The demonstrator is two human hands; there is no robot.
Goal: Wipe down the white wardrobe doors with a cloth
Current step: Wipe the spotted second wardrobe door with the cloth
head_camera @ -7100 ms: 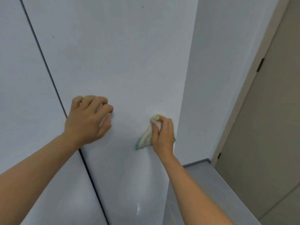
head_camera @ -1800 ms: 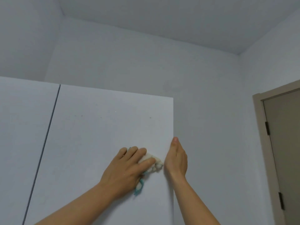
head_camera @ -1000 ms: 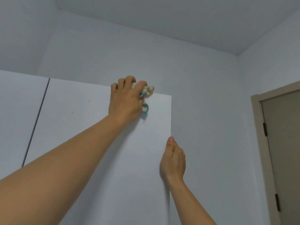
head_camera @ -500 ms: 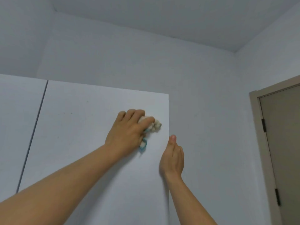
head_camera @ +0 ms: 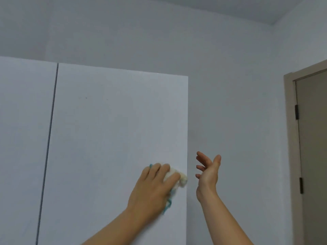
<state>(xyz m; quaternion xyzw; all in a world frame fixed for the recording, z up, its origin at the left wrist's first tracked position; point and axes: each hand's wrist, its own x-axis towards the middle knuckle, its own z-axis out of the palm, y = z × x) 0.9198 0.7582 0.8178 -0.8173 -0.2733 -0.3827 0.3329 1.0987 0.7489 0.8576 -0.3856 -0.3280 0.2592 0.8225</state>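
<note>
The white wardrobe door (head_camera: pixel 113 129) fills the middle of the head view, its right edge running down at about x 1060. My left hand (head_camera: pixel 154 188) presses a cream cloth with teal trim (head_camera: pixel 178 179) flat against the door near that right edge. Most of the cloth is hidden under my fingers. My right hand (head_camera: pixel 208 172) hangs in the air just right of the door's edge, fingers spread, touching nothing. A second door (head_camera: pixel 23 138) lies left of a dark vertical gap.
A plain white wall (head_camera: pixel 235 121) stands behind and to the right of the wardrobe. A beige room door (head_camera: pixel 313 156) in its frame, with dark hinges, is at the far right. The ceiling shows at top right.
My left hand has slid the cloth down the door and toward its right edge. My right hand has come off the door's edge and opened in the air.
</note>
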